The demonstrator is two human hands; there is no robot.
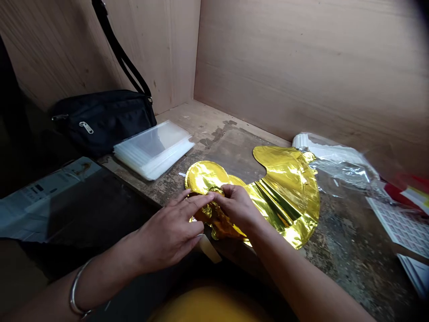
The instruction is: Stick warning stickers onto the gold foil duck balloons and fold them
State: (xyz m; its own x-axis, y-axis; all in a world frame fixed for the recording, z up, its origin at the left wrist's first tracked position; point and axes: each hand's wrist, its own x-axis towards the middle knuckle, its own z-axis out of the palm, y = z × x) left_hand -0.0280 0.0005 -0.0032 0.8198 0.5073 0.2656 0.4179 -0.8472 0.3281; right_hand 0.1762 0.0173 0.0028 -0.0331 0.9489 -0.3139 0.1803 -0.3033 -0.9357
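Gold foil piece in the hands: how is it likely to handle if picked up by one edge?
The gold foil piece would probably flop and crinkle, as folds and creases run across it. It looks light for its spread, being thin sheet with little visible bulk. Its smooth, shiny surface may make it somewhat slippery.

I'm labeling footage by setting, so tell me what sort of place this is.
Probably a small packing workspace: a worn tabletop against bare wood panels, with stacked clear sleeves.

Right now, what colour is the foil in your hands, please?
The foil is shiny gold, seen best in the head view.
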